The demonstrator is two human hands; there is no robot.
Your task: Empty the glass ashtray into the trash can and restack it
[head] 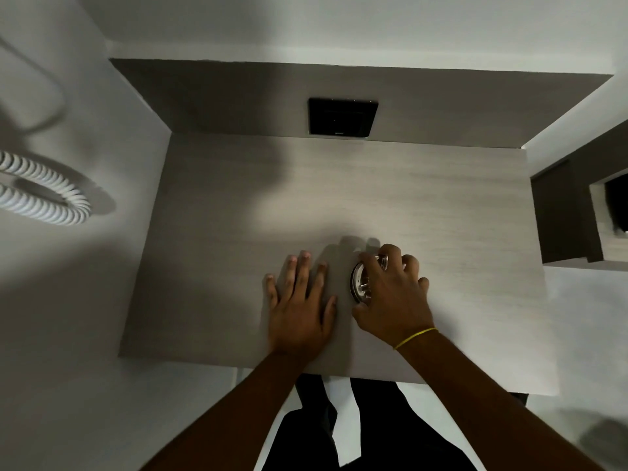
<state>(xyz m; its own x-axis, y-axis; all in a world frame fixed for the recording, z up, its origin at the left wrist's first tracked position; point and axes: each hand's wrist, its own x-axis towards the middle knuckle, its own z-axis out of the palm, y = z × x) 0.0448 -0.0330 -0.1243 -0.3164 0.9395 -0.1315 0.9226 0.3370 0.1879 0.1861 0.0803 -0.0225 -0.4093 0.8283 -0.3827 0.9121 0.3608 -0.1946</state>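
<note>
A round glass ashtray (359, 280) sits on the grey wood-grain table (441, 212), near its front edge. My right hand (394, 294) lies over the ashtray from the right, fingers curled around its rim, and hides most of it. Only the left part of the rim and a bit of glass between the fingers show. My left hand (299, 300) rests flat on the tabletop just left of the ashtray, fingers spread, holding nothing. No trash can is in view.
A black square socket panel (342, 116) is set in the dark back panel behind the table. A white coiled cord (44, 195) hangs on the wall at left. A dark cabinet with an open niche (577, 212) stands at right.
</note>
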